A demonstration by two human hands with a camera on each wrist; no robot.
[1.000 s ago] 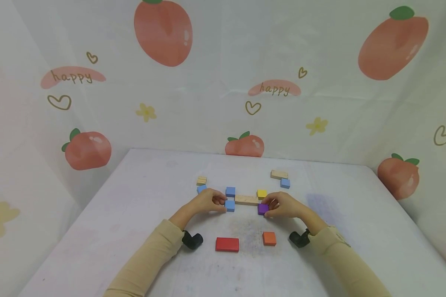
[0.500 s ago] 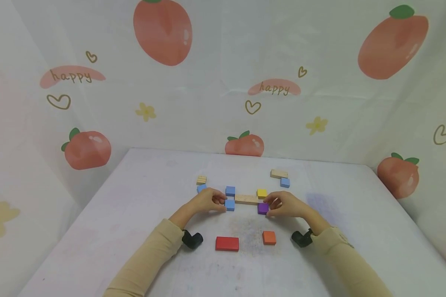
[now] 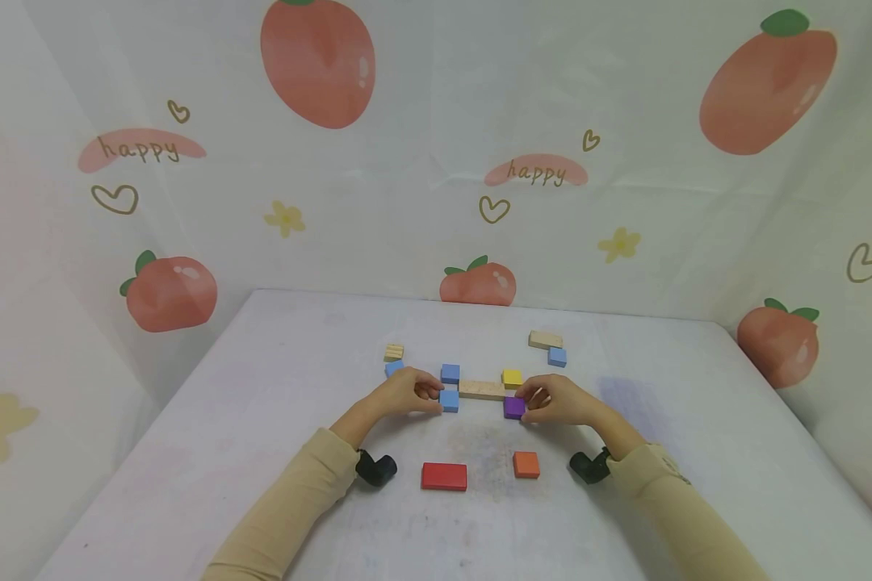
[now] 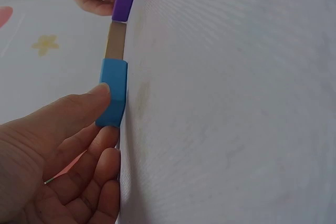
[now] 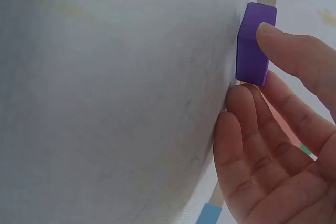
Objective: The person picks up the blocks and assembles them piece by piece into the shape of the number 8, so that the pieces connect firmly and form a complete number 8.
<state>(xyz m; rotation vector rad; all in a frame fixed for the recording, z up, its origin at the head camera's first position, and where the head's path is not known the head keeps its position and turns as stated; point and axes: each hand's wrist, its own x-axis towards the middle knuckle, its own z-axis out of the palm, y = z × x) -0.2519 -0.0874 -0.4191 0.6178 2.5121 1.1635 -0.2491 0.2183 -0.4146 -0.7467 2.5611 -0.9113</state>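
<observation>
Two blue blocks, a wooden strip, a yellow block (image 3: 512, 378) and a purple block (image 3: 513, 407) lie close together mid-table. My left hand (image 3: 408, 393) pinches the near blue block (image 3: 449, 401) at its left end; its thumb (image 4: 100, 95) lies on the front face in the left wrist view. The far blue block (image 3: 450, 373) sits just behind. Between the blue and purple sides runs the wooden strip (image 3: 482, 390). My right hand (image 3: 559, 400) holds the purple block by its right end, thumb (image 5: 273, 35) on its face. The index fingers are partly hidden behind the blocks.
Closer to me lie a red rectangular block (image 3: 444, 476) and an orange block (image 3: 526, 465). Beyond my left hand are a striped wooden piece (image 3: 394, 352) and a partly covered blue block (image 3: 394, 368). A wooden block (image 3: 546, 340) and a blue block (image 3: 557, 357) lie back right.
My right hand has shifted slightly to the right, uncovering more of the purple block, and then stayed there. My left hand and the blocks have not visibly moved.
</observation>
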